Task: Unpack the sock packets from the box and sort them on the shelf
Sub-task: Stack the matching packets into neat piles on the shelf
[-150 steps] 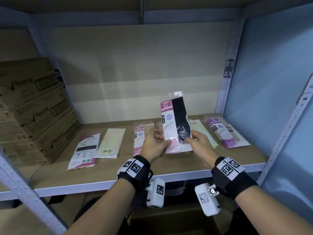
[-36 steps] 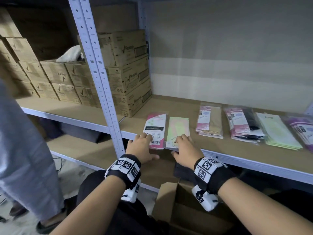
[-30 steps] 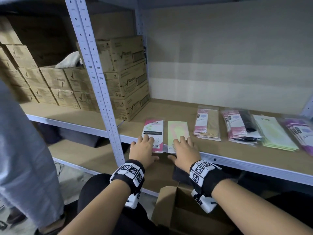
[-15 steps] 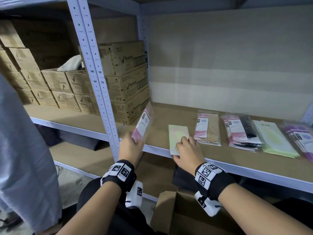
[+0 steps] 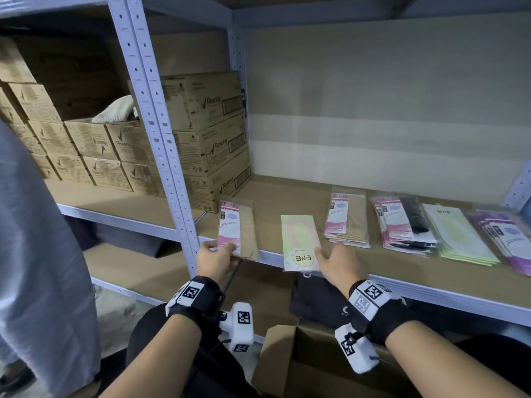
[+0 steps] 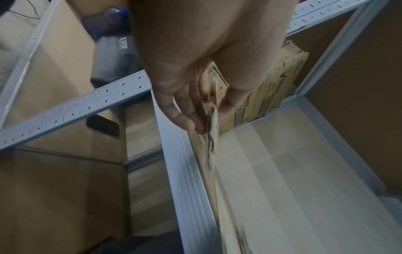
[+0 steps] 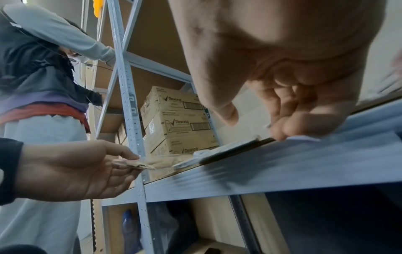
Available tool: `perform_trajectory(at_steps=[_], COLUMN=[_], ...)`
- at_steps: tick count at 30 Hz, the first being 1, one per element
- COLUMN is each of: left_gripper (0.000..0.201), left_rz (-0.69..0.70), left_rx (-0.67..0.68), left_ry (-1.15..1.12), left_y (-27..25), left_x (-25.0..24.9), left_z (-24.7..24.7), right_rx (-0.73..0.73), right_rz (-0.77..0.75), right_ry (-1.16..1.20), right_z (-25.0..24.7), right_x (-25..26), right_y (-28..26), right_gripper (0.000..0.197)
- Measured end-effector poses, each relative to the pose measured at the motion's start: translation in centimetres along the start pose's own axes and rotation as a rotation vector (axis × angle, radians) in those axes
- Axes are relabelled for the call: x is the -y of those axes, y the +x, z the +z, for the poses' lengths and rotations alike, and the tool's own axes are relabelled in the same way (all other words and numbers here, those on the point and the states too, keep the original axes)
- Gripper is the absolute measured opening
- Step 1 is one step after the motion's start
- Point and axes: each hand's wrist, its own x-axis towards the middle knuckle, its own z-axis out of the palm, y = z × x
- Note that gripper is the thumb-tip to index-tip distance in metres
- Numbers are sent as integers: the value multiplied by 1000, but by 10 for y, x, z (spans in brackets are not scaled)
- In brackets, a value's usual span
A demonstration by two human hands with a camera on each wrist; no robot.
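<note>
Currently left hand pinches flat pink-and-beige plastic sock packet; right hand just presses pale-green plastic packet overhanging grey metal shelf lip. Let go, it could slide off.

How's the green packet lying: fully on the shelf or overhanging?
Overhanging. The green packet lies flat, ENE end past the shelf edge.

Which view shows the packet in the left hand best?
Head: the packet shows its printed face, pinched by the left hand. Left wrist sees it edge-on; right wrist shows only its pinched end.
</note>
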Motion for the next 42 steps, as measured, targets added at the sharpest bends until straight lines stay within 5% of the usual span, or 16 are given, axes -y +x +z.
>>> perform_trajectory(at_steps=[5,13,21,33,42], left_gripper=[20,36,26,22,20], left_rz=[19,34,58,129,133], left_rx=[32,93,162,272,369], left_ry=[-39,-82,-166,-229,-232], left_y=[-9,-14,-20,-27,-36], left_x=[-1,0,-6,-17,-19], left_z=[6,11,8,22,60], right_rx=[110,227,301,-94,-197], right_rz=[129,338,314,31,28], right_ry=[187,827,938,911,815], right_z=[-7,9,-8,-43,-67], right_x=[-1,-6,-7,-7,-36], right_y=[-6,-2,-5,-8,-3], right_gripper=[51,18,12,9,9])
